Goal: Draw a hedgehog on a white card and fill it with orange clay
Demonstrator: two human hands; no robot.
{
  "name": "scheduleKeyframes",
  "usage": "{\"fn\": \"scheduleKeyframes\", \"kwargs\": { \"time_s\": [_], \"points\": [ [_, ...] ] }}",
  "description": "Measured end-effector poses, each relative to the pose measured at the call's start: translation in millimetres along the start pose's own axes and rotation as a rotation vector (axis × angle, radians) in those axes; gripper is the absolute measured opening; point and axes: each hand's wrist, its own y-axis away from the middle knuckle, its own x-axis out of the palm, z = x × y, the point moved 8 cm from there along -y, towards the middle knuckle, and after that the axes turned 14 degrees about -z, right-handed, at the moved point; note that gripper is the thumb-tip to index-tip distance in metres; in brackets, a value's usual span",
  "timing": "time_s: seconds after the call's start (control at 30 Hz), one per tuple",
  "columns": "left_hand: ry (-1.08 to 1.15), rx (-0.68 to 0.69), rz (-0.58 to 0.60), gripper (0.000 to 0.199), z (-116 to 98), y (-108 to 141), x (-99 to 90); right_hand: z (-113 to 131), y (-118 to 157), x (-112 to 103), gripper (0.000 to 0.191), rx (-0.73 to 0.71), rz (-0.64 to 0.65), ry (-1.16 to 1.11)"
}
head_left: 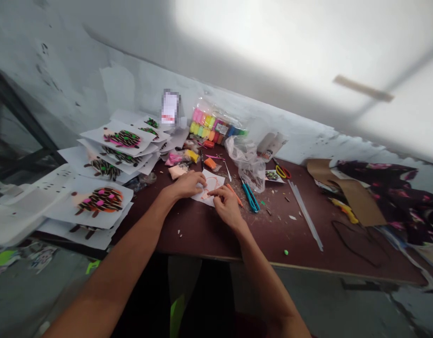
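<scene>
on a white paper sheet [212,184] marked with orange lines, the left hand [186,184] lies half-curled, pressing the sheet's edge without gripping it. the right hand [228,207] sits just beside it, fingertips [220,191] bunched on the paper; whether they pinch something small is hard to tell from this view. an orange stick [235,195] lies near that hand, then teal-handled scissors [251,197], both on the brown table [202,234]. stacked white cards [66,206] with clay pictures fill the left end; a bag of coloured clay blocks [216,123] stands behind.
</scene>
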Motion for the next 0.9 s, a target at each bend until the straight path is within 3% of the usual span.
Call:
{"fn": "scheduleKeyframes", "kwargs": {
  "time_s": [0.17, 0.53, 0.73, 0.83, 0.9],
  "points": [
    [-0.001, -0.004, -0.003, 0.029, 1, 0, 0.5, 0, 4, 7, 0.035, -0.059, 0.059, 0.131],
    [0.002, -0.002, -0.004, 0.029, -4, 1, -2.5, 17, 18, 23, 0.031, -0.359, 0.235, 0.473],
    [-0.007, 0.005, -0.004, 0.029, -4, 1, -2.0, 12, 14, 21, 0.035, -0.227, 0.205, 0.149],
    [-0.007, 0.003, 0.010, 0.029, -6, 1, -2.4, 5, 7, 10, 0.040, -0.122, 0.098, -0.024],
    [-0.012, -0.004, 0.014, 0.029, -7, 1, -3.3, 0, 5, 3, 0.041, -0.090, 0.030, -0.019]
  ]
}}
